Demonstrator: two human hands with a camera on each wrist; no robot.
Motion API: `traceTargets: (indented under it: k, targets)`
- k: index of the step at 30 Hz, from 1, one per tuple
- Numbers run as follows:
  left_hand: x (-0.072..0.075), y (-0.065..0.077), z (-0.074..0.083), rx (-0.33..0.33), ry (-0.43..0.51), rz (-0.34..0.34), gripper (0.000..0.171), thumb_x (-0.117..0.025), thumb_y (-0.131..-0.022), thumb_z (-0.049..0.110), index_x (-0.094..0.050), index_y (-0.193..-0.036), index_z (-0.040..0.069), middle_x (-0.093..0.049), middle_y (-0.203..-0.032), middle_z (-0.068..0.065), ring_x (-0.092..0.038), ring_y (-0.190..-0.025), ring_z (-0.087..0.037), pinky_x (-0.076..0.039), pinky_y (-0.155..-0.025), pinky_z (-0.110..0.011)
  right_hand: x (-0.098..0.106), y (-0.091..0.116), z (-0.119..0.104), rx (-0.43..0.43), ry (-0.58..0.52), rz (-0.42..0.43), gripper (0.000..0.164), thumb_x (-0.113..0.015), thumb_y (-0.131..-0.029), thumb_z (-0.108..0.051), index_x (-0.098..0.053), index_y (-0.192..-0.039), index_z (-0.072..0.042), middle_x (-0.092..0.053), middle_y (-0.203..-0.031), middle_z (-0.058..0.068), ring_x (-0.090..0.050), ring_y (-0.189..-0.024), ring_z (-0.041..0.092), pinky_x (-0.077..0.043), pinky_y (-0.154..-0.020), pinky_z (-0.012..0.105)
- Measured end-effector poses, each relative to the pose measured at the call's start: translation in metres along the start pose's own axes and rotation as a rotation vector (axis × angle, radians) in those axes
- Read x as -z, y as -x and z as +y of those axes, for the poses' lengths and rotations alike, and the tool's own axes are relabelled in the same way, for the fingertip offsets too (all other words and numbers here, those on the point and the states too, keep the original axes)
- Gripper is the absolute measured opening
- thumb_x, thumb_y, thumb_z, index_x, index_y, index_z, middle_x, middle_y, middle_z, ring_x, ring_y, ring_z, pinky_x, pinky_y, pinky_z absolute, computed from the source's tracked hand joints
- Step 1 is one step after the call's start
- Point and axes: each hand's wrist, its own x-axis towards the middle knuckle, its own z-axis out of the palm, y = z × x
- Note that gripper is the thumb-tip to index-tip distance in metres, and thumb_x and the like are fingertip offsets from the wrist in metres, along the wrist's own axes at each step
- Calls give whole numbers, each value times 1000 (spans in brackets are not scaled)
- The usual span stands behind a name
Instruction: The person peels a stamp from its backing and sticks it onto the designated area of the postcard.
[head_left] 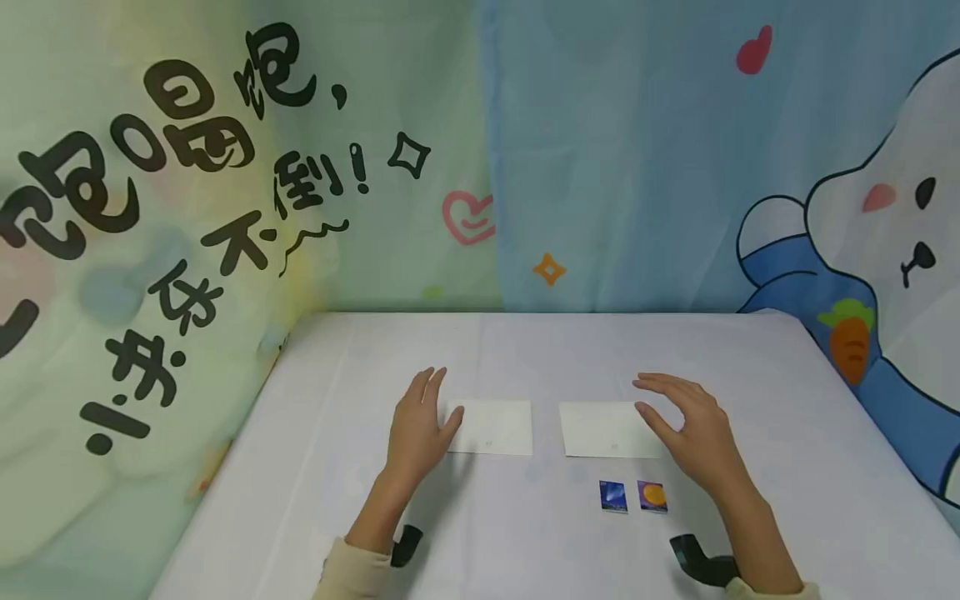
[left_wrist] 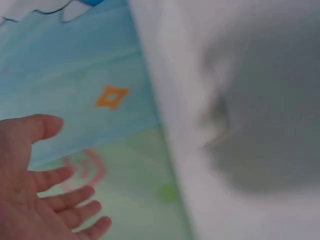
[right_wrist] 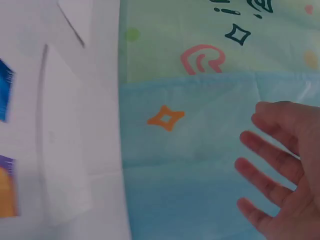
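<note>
Two white rectangular cards lie side by side on the table. My left hand hovers by the left edge of the left white card, fingers relaxed and holding nothing. Over the right end of the right white card is my right hand, also holding nothing, its thumb apart from the fingers. In the wrist views both the left hand and the right hand show loosely spread fingers. Below the right card lie a small blue picture card and a small purple one with an orange disc.
A white cloth covers the table. Behind its far edge hangs a blue and green printed curtain, with large dark lettering on the left and a white cartoon animal on the right. Black bands sit at both wrists.
</note>
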Motion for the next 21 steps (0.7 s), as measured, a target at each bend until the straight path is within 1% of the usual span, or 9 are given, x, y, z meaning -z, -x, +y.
traceTargets:
  k: [3,6,9,11,13,15,16,18,21]
  targets:
    - [-20,7,-6,-1,107,-62,60,-65,-86,25,-41,-136,2,-42,-136,-17,-41,-124,-33,-37,-97,-46,-6,22,9,-69,-67,43,28,-69,-83,-18,-66,-110,-9,-61,-118,12,-47,-116,36,-33,-89,64]
    - [-33,13,-15,10,178,-122,65,-65,-87,25,-34,-140,4,-34,-143,-13,-44,-122,-32,-37,-96,-46,-14,43,17,-184,-134,65,28,-69,-84,-22,-67,-110,-11,-62,-117,10,-47,-117,33,-35,-89,61]
    - [-42,17,-25,22,220,-195,70,-63,-88,27,-27,-144,8,-25,-149,-9,-43,-123,-31,-36,-97,-46,-26,62,26,-292,-210,49,30,-69,-84,-25,-66,-112,-14,-61,-118,8,-46,-120,30,-34,-91,61]
    - [-46,19,-31,24,236,-252,72,-62,-89,29,-22,-146,10,-20,-151,-6,-39,-127,-29,-34,-99,-44,-33,73,32,-315,-259,20,31,-70,-83,-25,-66,-112,-15,-61,-118,7,-46,-120,26,-33,-93,58]
    - [-51,22,-36,21,252,-302,75,-62,-89,31,-20,-147,11,-18,-152,-6,-32,-131,-27,-30,-102,-43,-40,82,37,-300,-303,-29,32,-72,-81,-24,-66,-112,-16,-60,-119,6,-45,-121,18,-33,-100,44]
    - [-55,24,-41,17,255,-348,76,-61,-89,32,-17,-147,11,-17,-152,-7,-26,-134,-24,-26,-105,-40,-46,89,43,-285,-327,-70,32,-73,-80,-22,-66,-111,-16,-60,-119,3,-43,-121,7,-31,-101,27]
    - [-57,25,-44,14,256,-361,77,-61,-89,33,-17,-147,10,-17,-152,-7,-24,-135,-23,-24,-106,-39,-48,91,45,-274,-349,-90,32,-73,-80,-21,-66,-111,-16,-60,-120,4,-42,-122,6,-28,-101,21]
    - [-60,27,-49,8,263,-374,77,-62,-88,33,-18,-147,8,-20,-151,-9,-23,-136,-22,-23,-107,-38,-52,94,50,-273,-357,-124,34,-73,-80,-21,-66,-112,-16,-58,-124,5,-40,-124,5,-26,-102,23]
    - [-64,31,-54,2,250,-386,76,-62,-88,33,-21,-146,5,-24,-150,-9,-23,-136,-22,-21,-107,-38,-55,96,55,-287,-363,-165,37,-75,-78,-23,-65,-114,-18,-53,-130,8,-36,-129,22,-23,-105,48]
